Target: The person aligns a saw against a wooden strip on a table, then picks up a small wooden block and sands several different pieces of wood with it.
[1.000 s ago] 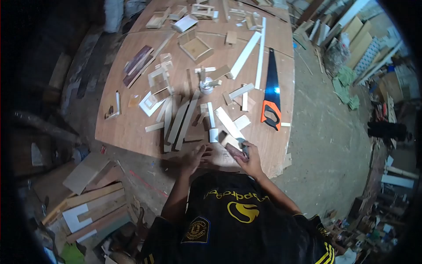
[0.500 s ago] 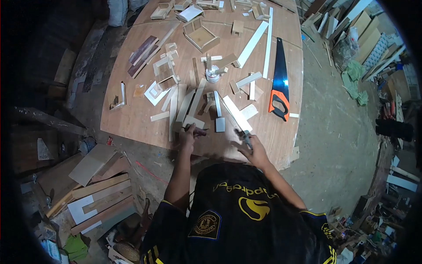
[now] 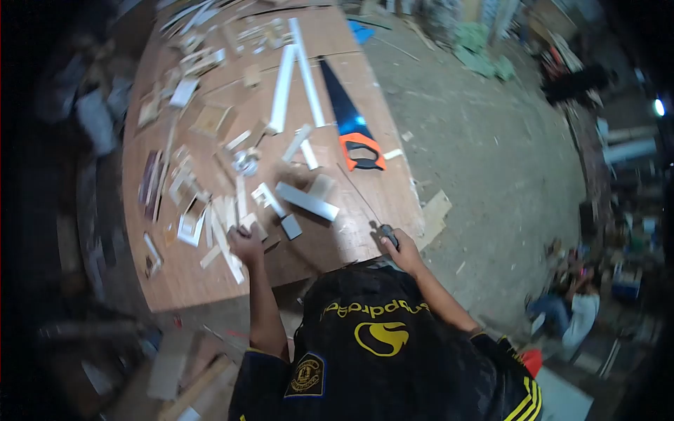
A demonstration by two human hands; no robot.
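Observation:
My left hand [image 3: 247, 245] is closed at the near side of the table, beside pale wood strips [image 3: 226, 242]; I cannot make out what it holds. Farther right, my right hand [image 3: 401, 249] grips the dark handle [image 3: 388, 236] of a tool whose thin, long shaft points up and left over the table. Between the hands lie a small grey block [image 3: 291, 226] and a white-faced wood piece [image 3: 307, 202]. A handsaw [image 3: 361, 152] with an orange and black handle rests beyond my right hand.
On the wooden table [image 3: 354, 242] stand a small white pot [image 3: 246, 163], small wooden box frames [image 3: 213, 121], long white strips [image 3: 283, 88] and dark wood pieces [image 3: 149, 184]. A person [image 3: 579, 309] sits low at the far right.
The head view has turned, so the table appears shifted left. My left hand has moved away from my right, and the right-hand tool's thin shaft now shows clearly.

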